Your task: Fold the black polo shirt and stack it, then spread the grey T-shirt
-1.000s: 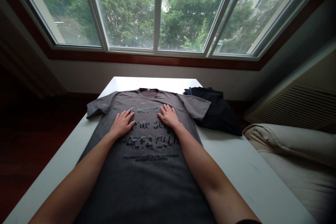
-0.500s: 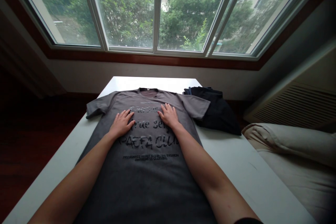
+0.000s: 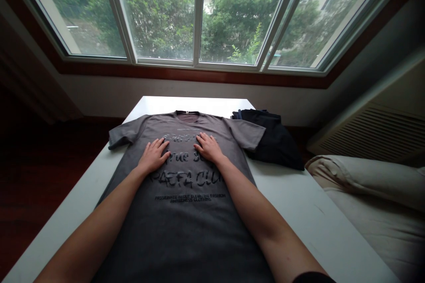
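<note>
A grey T-shirt (image 3: 189,225) with dark lettering lies spread front side up on the white table (image 3: 299,203), its collar toward the window and both sleeves out to the sides. My left hand (image 3: 154,154) rests flat on the left part of its chest, fingers spread. On the right part of the chest lies my right hand (image 3: 209,147), also flat and open, covering some of the lettering. Neither hand grips the cloth. The shirt's lower end runs out of view at the bottom.
A pile of dark folded clothes (image 3: 270,137) sits at the table's right edge, partly under the shirt's right sleeve. Beyond the table is a wide window (image 3: 195,17). A beige cushioned seat (image 3: 375,190) stands close on the right, with a slatted unit (image 3: 378,128) behind it.
My right hand has shifted slightly left across the chest and turned its fingers more leftward. My left hand and the T-shirt stay where they were.
</note>
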`<state>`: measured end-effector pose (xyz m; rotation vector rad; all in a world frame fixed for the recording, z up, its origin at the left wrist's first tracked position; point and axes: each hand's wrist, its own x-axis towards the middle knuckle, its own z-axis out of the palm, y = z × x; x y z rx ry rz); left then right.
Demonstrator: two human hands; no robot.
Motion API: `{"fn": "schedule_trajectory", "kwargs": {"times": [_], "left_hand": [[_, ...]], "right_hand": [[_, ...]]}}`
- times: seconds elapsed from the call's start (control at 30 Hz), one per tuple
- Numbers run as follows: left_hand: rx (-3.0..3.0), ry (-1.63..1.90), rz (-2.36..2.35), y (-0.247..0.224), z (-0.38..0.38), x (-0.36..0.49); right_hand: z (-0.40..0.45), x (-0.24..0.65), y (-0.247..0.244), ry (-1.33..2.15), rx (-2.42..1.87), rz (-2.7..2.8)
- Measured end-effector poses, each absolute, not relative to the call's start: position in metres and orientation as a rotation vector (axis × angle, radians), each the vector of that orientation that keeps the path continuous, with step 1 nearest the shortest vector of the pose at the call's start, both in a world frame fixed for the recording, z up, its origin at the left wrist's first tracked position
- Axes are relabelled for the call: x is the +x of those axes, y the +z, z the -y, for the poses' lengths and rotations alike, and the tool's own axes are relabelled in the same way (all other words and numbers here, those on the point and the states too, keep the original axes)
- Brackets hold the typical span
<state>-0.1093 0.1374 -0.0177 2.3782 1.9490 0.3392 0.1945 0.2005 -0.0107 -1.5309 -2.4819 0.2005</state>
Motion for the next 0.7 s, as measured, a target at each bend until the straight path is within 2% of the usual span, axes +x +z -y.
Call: {"fn": "schedule_trajectory", "kwargs": {"times": [0.7], "left_hand": [[2.38,0.343,-1.947,-0.0167,-0.1367,-0.109]], "right_hand": [[-0.2018,0.1939,-0.0109,0.213,-1.524,2.464]]}}
